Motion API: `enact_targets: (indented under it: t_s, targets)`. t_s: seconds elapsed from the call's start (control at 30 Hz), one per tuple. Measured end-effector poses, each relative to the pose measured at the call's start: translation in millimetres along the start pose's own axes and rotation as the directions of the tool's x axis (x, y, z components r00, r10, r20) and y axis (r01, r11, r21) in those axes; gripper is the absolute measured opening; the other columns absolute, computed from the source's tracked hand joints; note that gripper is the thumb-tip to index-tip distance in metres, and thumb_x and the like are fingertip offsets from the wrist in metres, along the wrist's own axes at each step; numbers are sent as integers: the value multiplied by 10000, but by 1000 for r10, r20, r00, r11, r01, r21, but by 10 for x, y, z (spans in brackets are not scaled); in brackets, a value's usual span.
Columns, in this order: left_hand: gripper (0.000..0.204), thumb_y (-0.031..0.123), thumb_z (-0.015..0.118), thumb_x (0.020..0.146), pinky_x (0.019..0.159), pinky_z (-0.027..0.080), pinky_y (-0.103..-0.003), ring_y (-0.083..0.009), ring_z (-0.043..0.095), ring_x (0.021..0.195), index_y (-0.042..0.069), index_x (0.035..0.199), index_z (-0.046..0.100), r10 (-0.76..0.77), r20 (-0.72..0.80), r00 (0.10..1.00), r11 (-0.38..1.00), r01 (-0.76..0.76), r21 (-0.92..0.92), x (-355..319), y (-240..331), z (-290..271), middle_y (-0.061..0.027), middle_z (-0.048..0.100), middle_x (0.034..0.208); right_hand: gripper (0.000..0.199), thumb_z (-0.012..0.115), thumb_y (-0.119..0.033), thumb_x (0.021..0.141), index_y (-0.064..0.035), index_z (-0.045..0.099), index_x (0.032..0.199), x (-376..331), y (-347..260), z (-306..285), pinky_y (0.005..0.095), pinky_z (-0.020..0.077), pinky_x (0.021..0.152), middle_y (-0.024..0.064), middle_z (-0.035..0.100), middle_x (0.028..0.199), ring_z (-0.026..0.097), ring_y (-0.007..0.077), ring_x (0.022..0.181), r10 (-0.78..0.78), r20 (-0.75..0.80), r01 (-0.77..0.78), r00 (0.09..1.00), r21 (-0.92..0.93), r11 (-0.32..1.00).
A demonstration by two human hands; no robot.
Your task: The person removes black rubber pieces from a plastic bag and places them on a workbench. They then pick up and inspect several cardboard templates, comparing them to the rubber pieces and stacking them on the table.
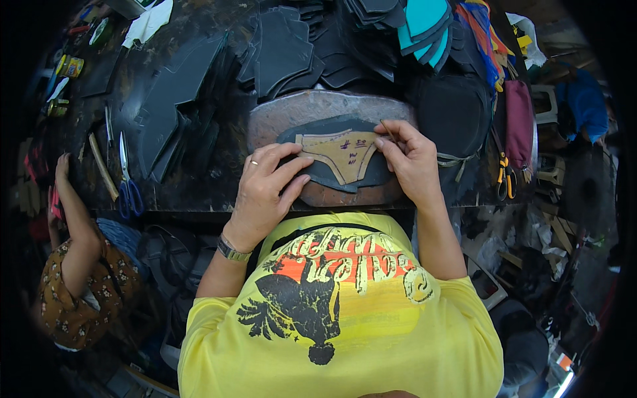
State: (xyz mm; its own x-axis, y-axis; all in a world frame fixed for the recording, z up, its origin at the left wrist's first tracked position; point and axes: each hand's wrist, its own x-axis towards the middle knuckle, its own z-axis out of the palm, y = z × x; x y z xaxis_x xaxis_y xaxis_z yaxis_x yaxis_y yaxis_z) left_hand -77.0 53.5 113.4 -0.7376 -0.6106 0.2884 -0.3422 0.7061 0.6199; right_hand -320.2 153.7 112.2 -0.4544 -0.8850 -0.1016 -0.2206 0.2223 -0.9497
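Observation:
A tan cardboard pattern [342,151] lies on a dark leather-like piece [345,176], which rests on a worn stone slab [292,109]. My left hand [265,189] presses down on the pattern's left end; it wears a ring and a wristwatch. My right hand [408,156] rests at the pattern's right end and pinches a thin pointed tool [387,131] against its upper right corner.
Stacks of cut dark pieces [285,46] and teal ones [424,26] fill the back of the workbench. Blue-handled scissors [127,186] lie at left, yellow-handled cutters [505,176] at right. Another person's arm [70,205] reaches in at far left.

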Motion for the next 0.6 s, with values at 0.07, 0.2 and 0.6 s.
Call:
enact_targets:
  t_s: [0.07, 0.2, 0.6]
  targets:
    - [291, 93, 757, 808, 951, 450, -408, -291, 592, 1111, 64, 1095, 719, 21, -5, 1000, 1000, -21, 7, 1, -7, -1, -88, 642, 1178, 194, 676, -12, 906, 24, 669, 1097, 9, 2, -5, 183, 425, 567, -6, 662, 874, 520, 15, 641, -10, 6, 10, 1000, -40, 999]
    - [305, 99, 758, 810, 957, 445, -411, -297, 581, 1117, 76, 1111, 719, 0, 1, 1000, 1000, 0, 21, 17, 17, 6, -86, 644, 1180, 223, 710, -18, 872, 21, 675, 1089, 20, 38, -2, 234, 520, 737, 71, 694, 995, 647, 89, 821, -102, 22, 104, 995, -147, 984]
    - [236, 96, 784, 782, 876, 438, -385, -261, 577, 999, 93, 1015, 749, 2, -103, 995, 1000, 1, 26, 69, -44, 153, -63, 638, 1054, 262, 728, 5, 831, 22, 662, 1084, 8, 54, 31, 257, 478, 619, 89, 636, 885, 592, 139, 670, -292, 18, 288, 956, -221, 932]
